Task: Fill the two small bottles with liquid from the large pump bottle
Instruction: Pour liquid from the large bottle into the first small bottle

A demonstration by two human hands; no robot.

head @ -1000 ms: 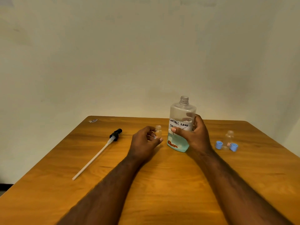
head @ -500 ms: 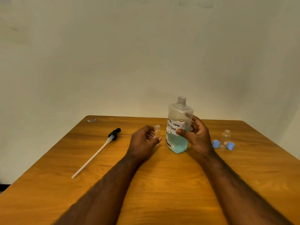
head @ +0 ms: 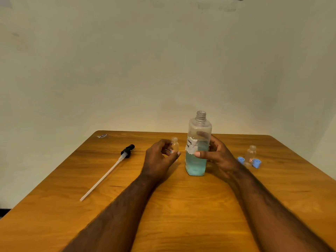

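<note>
**Both hands on bottles, near the far edge of the tabletop**

I see the large bottle standing upright on the tabletop, its neck open and blue liquid in its lower half. The right hand grips it from the right side, with the thumb across the front and the fingers curled behind. Just left of it, the left hand curls around the first small bottle, which is upright and without cap. The second small bottle stands toward the right edge, apart from the right hand, between two blue caps. The pump lies toward the left edge, well apart from the left hand.
</note>
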